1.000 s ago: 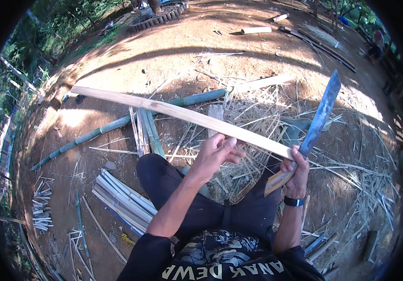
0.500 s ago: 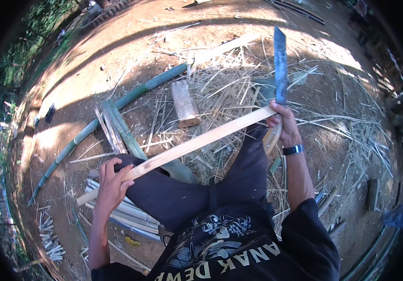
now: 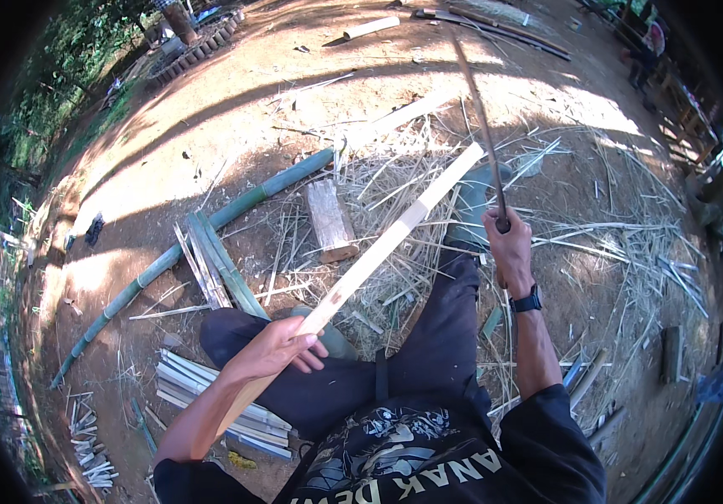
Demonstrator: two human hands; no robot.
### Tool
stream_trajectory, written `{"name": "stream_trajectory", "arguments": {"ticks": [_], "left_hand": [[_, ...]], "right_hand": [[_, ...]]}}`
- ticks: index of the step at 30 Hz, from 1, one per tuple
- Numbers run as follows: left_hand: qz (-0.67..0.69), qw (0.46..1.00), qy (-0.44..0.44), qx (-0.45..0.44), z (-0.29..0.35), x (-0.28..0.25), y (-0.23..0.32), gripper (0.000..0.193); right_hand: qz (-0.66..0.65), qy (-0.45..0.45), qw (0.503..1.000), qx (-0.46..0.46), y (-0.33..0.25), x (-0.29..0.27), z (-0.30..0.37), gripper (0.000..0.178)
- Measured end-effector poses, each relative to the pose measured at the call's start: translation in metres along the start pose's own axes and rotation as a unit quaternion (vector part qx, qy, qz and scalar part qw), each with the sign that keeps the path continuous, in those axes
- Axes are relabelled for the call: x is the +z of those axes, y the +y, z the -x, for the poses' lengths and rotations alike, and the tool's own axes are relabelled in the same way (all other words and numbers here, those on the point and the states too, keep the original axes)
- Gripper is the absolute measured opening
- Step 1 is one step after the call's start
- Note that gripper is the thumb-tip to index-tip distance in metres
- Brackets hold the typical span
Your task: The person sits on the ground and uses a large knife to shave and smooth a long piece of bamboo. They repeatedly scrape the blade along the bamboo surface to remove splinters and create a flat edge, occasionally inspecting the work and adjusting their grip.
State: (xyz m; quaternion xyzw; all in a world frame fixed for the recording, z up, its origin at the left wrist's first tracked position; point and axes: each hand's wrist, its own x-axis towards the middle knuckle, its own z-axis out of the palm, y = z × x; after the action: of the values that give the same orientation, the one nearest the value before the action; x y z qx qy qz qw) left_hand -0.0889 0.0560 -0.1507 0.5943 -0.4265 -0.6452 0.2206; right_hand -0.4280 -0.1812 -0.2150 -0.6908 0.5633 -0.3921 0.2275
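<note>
Head view: one pale strip [image 3: 395, 239], one knife [image 3: 482, 118], one wood block [image 3: 329, 220] and one long green pole [image 3: 277, 182]; the sticks in the stack [image 3: 178, 378] overlap too much to count. The left hand [image 3: 282, 346] has its grip around the strip, which slants outward from beside the left forearm [image 3: 198, 412]. The right hand [image 3: 510, 252] has its grip closed on the knife. The strip's far edge sits near the blade; touching, I cannot tell. Bare ground [image 3: 202, 126] opens beyond the pole; shavings [image 3: 651, 244] litter the right.
</note>
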Motion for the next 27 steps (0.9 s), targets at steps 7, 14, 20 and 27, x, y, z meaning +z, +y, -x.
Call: {"name": "stream_trajectory", "arguments": {"ticks": [7,14,20,27], "left_hand": [[0.080,0.989,-0.103,0.073,-0.026,0.038,0.046,0.049],[0.121,0.987,0.024,0.099,-0.021,0.069,0.073,0.022],[0.085,0.985,0.071,0.131,-0.024,0.070,0.077,0.019],[0.063,0.986,0.068,0.138,-0.017,0.075,0.073,0.018]], "right_hand": [[0.162,-0.074,0.953,-0.245,-0.002,-0.023,0.024,0.020],[0.191,-0.128,0.916,-0.330,-0.024,-0.030,0.024,0.028],[0.169,-0.144,0.936,-0.274,-0.033,-0.027,0.009,0.021],[0.172,-0.080,0.947,-0.258,-0.027,-0.025,-0.009,0.021]]}}
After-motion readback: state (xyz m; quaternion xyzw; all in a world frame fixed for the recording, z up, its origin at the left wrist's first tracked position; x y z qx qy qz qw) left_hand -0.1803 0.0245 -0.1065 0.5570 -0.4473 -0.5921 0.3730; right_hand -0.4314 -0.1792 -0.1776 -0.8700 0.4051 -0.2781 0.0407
